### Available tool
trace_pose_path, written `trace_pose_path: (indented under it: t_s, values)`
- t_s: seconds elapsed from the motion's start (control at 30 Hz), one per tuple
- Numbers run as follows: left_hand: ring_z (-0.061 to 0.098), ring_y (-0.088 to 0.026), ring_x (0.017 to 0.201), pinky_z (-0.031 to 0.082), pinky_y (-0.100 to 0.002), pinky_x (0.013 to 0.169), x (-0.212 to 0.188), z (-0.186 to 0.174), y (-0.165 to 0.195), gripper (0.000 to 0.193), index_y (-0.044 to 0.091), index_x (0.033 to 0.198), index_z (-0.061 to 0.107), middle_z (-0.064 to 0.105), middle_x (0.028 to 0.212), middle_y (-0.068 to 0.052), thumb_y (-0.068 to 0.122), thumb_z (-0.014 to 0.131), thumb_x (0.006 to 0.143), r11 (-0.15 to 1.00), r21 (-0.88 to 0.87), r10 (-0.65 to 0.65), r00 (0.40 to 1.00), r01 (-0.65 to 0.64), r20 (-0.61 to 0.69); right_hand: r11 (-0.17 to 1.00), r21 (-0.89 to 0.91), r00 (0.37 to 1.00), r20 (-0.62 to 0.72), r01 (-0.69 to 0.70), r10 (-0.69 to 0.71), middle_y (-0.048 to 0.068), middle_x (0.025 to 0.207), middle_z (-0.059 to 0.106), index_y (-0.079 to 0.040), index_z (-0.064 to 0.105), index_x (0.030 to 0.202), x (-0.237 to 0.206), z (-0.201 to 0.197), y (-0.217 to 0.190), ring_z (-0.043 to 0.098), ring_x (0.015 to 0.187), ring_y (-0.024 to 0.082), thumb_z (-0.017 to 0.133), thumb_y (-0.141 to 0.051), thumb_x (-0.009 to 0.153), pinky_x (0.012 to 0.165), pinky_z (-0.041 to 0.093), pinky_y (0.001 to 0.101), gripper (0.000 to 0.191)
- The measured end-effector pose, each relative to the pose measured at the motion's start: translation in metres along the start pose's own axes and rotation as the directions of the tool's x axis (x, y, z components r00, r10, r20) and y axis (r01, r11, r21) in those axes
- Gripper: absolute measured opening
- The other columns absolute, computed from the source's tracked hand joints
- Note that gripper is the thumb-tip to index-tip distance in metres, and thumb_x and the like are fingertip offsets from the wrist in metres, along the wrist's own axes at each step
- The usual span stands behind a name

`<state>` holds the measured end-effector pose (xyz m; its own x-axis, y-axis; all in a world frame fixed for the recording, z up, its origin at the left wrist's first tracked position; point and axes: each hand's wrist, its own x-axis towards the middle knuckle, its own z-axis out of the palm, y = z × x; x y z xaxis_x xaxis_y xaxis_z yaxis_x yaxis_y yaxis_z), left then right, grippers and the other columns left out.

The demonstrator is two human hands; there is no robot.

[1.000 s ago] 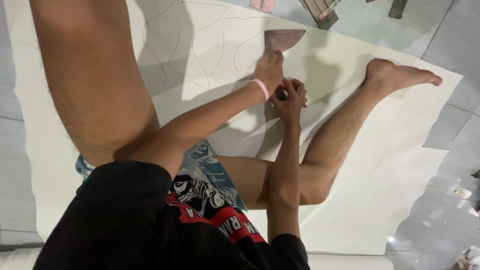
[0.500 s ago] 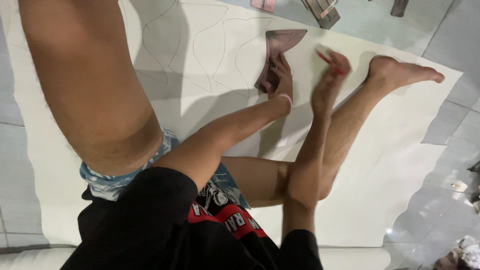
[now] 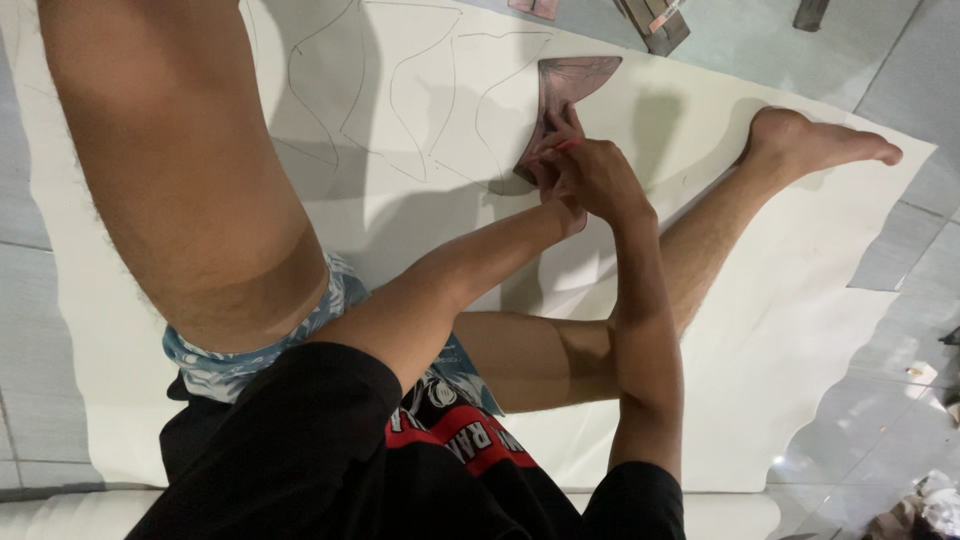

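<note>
I sit on a large white sheet (image 3: 780, 330) spread on the floor. A grey-brown, fan-shaped template (image 3: 582, 76) lies flat on it. My left hand (image 3: 556, 128) presses on the template's lower part and is mostly hidden behind my right hand. My right hand (image 3: 598, 178) rests over the left and grips a thin red pen (image 3: 566, 146), whose tip is at the template's lower edge. Curved traced outlines (image 3: 420, 90) run across the sheet to the left of the template.
My bare left thigh (image 3: 180, 170) fills the left side, and my right leg stretches to a foot (image 3: 820, 140) near the sheet's far right edge. A small box-like object (image 3: 655, 20) and a dark item (image 3: 810, 12) lie on the grey floor tiles (image 3: 900, 70) beyond the sheet.
Half a second ago my right hand was raised to the right of the template with the pen. It has come back down over my left hand at the template's lower edge.
</note>
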<state>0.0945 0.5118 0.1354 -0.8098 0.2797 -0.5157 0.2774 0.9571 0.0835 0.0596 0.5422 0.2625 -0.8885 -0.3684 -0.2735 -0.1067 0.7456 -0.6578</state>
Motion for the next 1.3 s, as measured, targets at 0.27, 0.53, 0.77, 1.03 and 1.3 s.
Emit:
trace_pose_path:
  t_s: [0.27, 0.53, 0.77, 1.03, 1.3]
  values:
    - [0.021, -0.038, 0.149, 0.031, -0.051, 0.114, -0.001, 0.003, 0.000, 0.071, 0.004, 0.159, 0.008, 0.012, 0.164, -0.023, 0.025, 0.048, 0.104, 0.974, -0.224, -0.018, 1.000, 0.016, -0.010, 1.000, -0.024, 1.000, 0.005, 0.010, -0.010, 0.013, 0.101, 0.076, -0.003, 0.074, 0.105, 0.006, -0.005, -0.006, 0.074, 0.083, 0.030, 0.067, -0.008, 0.099, 0.075, 0.058, 0.0381, 0.011]
    - [0.016, -0.037, 0.151, 0.026, -0.052, 0.118, -0.006, 0.003, 0.000, 0.072, 0.005, 0.159, -0.002, 0.003, 0.165, -0.022, 0.028, 0.042, 0.106, 0.927, -0.373, -0.038, 0.999, 0.036, 0.001, 0.997, 0.065, 0.998, -0.054, 0.038, -0.035, 0.010, 0.101, 0.075, -0.004, 0.074, 0.108, 0.007, -0.013, -0.018, 0.072, 0.086, 0.032, 0.067, -0.007, 0.098, 0.076, 0.057, 0.0392, 0.013]
    - [0.016, -0.030, 0.151, 0.024, -0.045, 0.121, -0.007, 0.007, -0.001, 0.070, 0.007, 0.159, -0.006, 0.003, 0.166, -0.018, 0.029, 0.039, 0.110, 0.919, -0.388, -0.061, 0.997, 0.076, 0.053, 0.998, -0.054, 0.996, 0.082, 0.043, -0.039, 0.006, 0.099, 0.077, -0.010, 0.079, 0.100, 0.011, -0.003, -0.015, 0.072, 0.080, 0.030, 0.064, -0.014, 0.100, 0.077, 0.057, 0.0394, 0.015]
    - [0.038, -0.009, 0.140, 0.037, -0.027, 0.119, -0.007, 0.002, -0.003, 0.052, 0.024, 0.148, 0.012, 0.031, 0.154, -0.002, 0.022, 0.042, 0.107, -0.817, -0.473, 0.126, 0.902, 0.331, 0.413, 0.929, -0.334, 0.986, 0.114, 0.157, -0.125, 0.019, 0.125, 0.072, -0.011, 0.077, 0.095, 0.014, 0.008, 0.002, 0.073, 0.076, 0.034, 0.070, -0.015, 0.083, 0.067, 0.058, 0.0432, 0.015]
    - [0.041, -0.015, 0.139, 0.038, -0.034, 0.115, -0.005, 0.016, 0.000, 0.050, 0.019, 0.153, 0.028, 0.038, 0.156, -0.002, 0.027, 0.040, 0.105, -0.967, -0.167, 0.160, 0.969, 0.191, 0.186, 0.966, -0.250, 0.994, 0.102, 0.063, -0.038, 0.019, 0.125, 0.071, -0.012, 0.076, 0.099, 0.017, 0.012, 0.008, 0.075, 0.081, 0.033, 0.070, -0.019, 0.097, 0.074, 0.060, 0.0421, 0.010]
